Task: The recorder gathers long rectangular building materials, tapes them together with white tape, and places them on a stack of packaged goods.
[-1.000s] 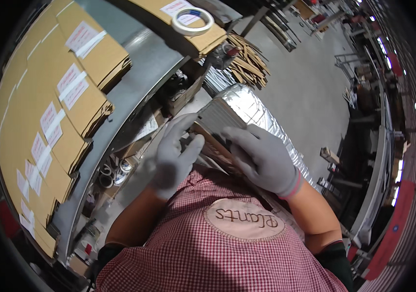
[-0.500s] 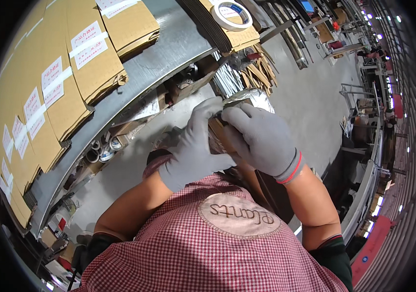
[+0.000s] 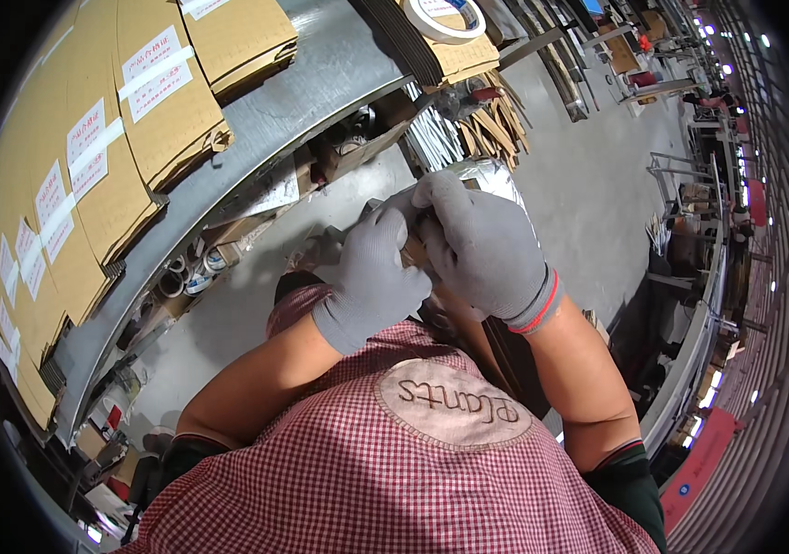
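Both my hands wear grey knit gloves and meet in front of my chest. My left hand (image 3: 374, 275) is closed, with its fingers curled and the thumb bent in toward them. Close against it, my right hand (image 3: 488, 251) is closed too, its fingers bent down toward the left fingertips. A bit of grey material shows between the two hands at the top; whether it is glove fabric or something held, I cannot tell. Below and behind the hands is a brown, board-like thing (image 3: 415, 249), mostly covered by them. A shiny silver-wrapped thing (image 3: 498, 182) sits just beyond my right hand.
A metal table (image 3: 320, 69) curves along the left, bearing stacks of flat brown cartons (image 3: 173, 120) with white labels. A tape roll (image 3: 447, 18) lies on a far stack. Wood strips (image 3: 496, 134) and white strips (image 3: 433, 134) stand beyond my hands. Racks line the right.
My left hand has gone from spread thumb and fingers to a closed grip. My right hand has shifted slightly left and up, its fingers still bent. The whole view has shifted a little.
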